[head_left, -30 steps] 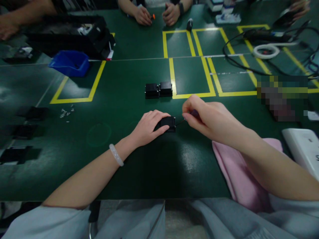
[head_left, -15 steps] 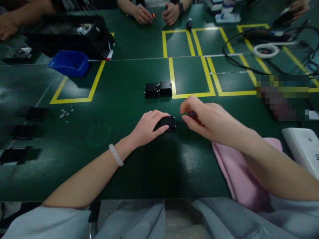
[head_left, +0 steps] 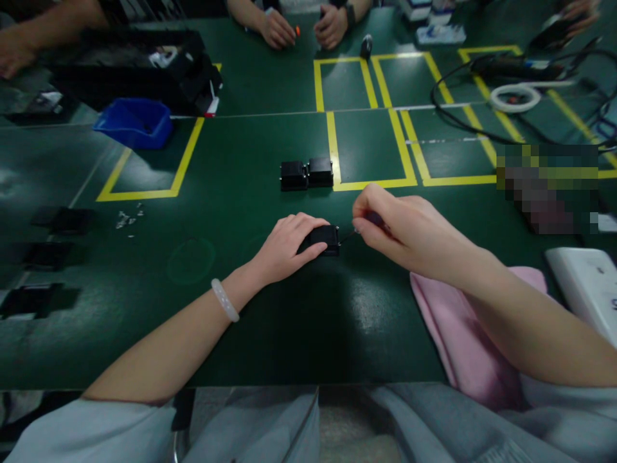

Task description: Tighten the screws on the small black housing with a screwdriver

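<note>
My left hand [head_left: 296, 247] presses a small black box [head_left: 325, 239] against the green table, thumb along its near side and fingers along its far side. Part of the box is hidden under the palm. A screwdriver [head_left: 377, 220] with a dark handle is in my right hand [head_left: 393, 225], fingers wrapped round it. Its thin shaft slants down to the left and its tip meets the right end of the box, by a small shiny screw there. Beyond my hands stand two similar black boxes [head_left: 306, 174], side by side.
Small silvery screws [head_left: 128, 218] lie scattered at left, near several black parts [head_left: 45, 256]. Behind them are a blue bin [head_left: 135, 125] and a large black case [head_left: 130, 71]. A pink cloth [head_left: 463, 321] and a white device [head_left: 585, 286] lie at right. Co-workers' hands [head_left: 330, 27] rest across the table.
My right hand has shifted slightly to the right and turned around the screwdriver's handle, which is now more hidden. My left hand and the box have stayed in place.
</note>
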### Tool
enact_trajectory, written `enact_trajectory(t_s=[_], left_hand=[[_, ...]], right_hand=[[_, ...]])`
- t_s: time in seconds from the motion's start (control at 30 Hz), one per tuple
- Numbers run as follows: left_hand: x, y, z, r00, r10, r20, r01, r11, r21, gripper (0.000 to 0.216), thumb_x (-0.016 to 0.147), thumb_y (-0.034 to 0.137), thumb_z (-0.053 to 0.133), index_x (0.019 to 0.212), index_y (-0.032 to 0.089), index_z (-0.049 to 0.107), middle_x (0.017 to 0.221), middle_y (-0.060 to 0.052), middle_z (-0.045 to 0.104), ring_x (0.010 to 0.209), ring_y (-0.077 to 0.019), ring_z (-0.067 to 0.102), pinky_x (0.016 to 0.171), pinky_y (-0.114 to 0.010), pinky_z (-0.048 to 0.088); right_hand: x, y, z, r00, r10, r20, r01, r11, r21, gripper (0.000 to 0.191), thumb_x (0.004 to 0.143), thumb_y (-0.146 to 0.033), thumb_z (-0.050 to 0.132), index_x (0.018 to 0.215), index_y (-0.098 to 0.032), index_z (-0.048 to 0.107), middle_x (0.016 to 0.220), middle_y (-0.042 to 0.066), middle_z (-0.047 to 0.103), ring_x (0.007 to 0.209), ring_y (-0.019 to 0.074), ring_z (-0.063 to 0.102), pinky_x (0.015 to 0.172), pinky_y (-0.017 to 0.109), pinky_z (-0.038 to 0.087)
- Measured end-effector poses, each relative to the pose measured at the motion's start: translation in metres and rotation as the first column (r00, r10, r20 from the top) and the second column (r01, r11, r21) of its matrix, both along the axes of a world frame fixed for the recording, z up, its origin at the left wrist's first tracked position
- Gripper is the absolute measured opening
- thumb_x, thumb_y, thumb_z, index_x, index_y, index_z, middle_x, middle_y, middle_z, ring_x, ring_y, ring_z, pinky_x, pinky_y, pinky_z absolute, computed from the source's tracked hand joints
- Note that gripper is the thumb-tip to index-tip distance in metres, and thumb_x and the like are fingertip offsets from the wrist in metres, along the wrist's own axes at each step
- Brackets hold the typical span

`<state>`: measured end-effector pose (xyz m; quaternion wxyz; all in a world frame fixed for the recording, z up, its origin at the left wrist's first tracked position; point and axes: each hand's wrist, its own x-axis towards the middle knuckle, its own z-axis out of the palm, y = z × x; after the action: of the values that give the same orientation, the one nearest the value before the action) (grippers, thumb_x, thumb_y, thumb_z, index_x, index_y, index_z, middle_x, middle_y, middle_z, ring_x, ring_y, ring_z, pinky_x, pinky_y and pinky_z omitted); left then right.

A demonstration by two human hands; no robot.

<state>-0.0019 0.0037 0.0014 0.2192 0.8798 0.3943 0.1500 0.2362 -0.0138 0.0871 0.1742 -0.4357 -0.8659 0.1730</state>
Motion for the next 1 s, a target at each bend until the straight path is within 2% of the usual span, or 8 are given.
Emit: enact_trajectory(t_s=[0.1,0.2,0.3,0.47,0.6,0.7,0.87,1.0], left_hand=[[-0.0003,0.0001,-0.0002,1.000,0.005,0.002,-0.005,1.000,-0.006,0.041,0.101,0.049,0.039,0.129,0.022,0.051,0.123,-0.007,0.059,0.108,-0.0251,0.053,0.093,-0.039,0.038],[-0.0004,0.0005,0.0001,1.000,0.000,-0.002,0.000,1.000,-0.008,0.041,0.101,0.049,0.039,0.129,0.022,0.051,0.123,-0.007,0.059,0.109,-0.0250,0.053,0.094,-0.040,0.038],[-0.0002,0.0006,0.0009,1.000,-0.004,-0.006,0.004,1.000,-0.011,0.041,0.101,0.049,0.039,0.130,0.022,0.051,0.123,-0.007,0.059,0.109,-0.0252,0.052,0.095,-0.040,0.038],[-0.0001,0.0001,0.0013,1.000,0.010,-0.003,-0.010,1.000,-0.029,0.042,0.101,0.050,0.038,0.129,0.022,0.051,0.123,-0.007,0.059,0.109,-0.0252,0.052,0.095,-0.040,0.039],[-0.0002,0.0002,0.0010,1.000,0.006,-0.016,-0.006,1.000,-0.029,0.042,0.101,0.050,0.038,0.130,0.022,0.050,0.125,-0.008,0.058,0.111,-0.0255,0.052,0.096,-0.041,0.038],[-0.0001,0.0004,0.0010,1.000,0.004,-0.019,-0.005,1.000,-0.012,0.041,0.101,0.049,0.039,0.130,0.022,0.051,0.124,-0.007,0.058,0.111,-0.0252,0.052,0.096,-0.040,0.038],[0.0000,0.0003,0.0010,1.000,0.000,-0.014,0.000,1.000,-0.008,0.042,0.101,0.049,0.038,0.129,0.021,0.050,0.124,-0.008,0.058,0.111,-0.0255,0.052,0.096,-0.041,0.038],[-0.0003,0.0001,0.0006,1.000,0.006,-0.009,-0.006,1.000,-0.008,0.041,0.101,0.049,0.038,0.129,0.021,0.050,0.123,-0.008,0.059,0.109,-0.0251,0.052,0.094,-0.040,0.038]], right_hand=[[0.0002,0.0007,0.0011,1.000,0.016,0.019,-0.015,1.000,-0.023,0.015,0.096,-0.034,0.044,0.088,-0.021,0.044,0.064,-0.005,0.048,0.054,0.0100,0.046,0.055,0.026,0.026],[0.0007,0.0006,0.0017,0.999,0.047,-0.011,-0.048,0.998,-0.039,0.007,0.094,-0.027,0.043,0.095,-0.021,0.044,0.071,-0.003,0.053,0.059,0.0101,0.049,0.057,0.025,0.028],[0.0004,-0.0003,0.0024,0.999,0.045,-0.013,-0.046,0.998,-0.041,0.007,0.093,-0.024,0.043,0.099,-0.020,0.043,0.075,-0.003,0.055,0.061,0.0102,0.050,0.058,0.025,0.029],[-0.0003,-0.0008,0.0036,0.999,0.021,0.029,-0.020,0.999,-0.041,0.018,0.096,-0.037,0.045,0.086,-0.021,0.045,0.064,-0.005,0.049,0.055,0.0096,0.046,0.056,0.025,0.025],[0.0015,0.0001,0.0032,1.000,0.028,0.008,-0.027,0.999,-0.039,0.008,0.095,-0.028,0.044,0.094,-0.021,0.045,0.071,-0.003,0.054,0.059,0.0103,0.050,0.057,0.025,0.028],[0.0016,0.0002,0.0018,1.000,0.012,0.001,-0.012,1.000,-0.026,0.007,0.093,-0.024,0.045,0.098,-0.020,0.044,0.075,-0.002,0.056,0.063,0.0110,0.052,0.059,0.025,0.030],[-0.0021,-0.0005,0.0008,0.999,-0.020,0.035,0.020,1.000,0.003,0.015,0.095,-0.035,0.047,0.089,-0.021,0.046,0.063,-0.005,0.048,0.054,0.0099,0.045,0.055,0.024,0.025],[-0.0028,-0.0011,0.0018,0.999,-0.029,0.040,0.029,1.000,0.005,0.011,0.094,-0.031,0.047,0.089,-0.021,0.046,0.063,-0.005,0.049,0.053,0.0095,0.044,0.054,0.024,0.025]])
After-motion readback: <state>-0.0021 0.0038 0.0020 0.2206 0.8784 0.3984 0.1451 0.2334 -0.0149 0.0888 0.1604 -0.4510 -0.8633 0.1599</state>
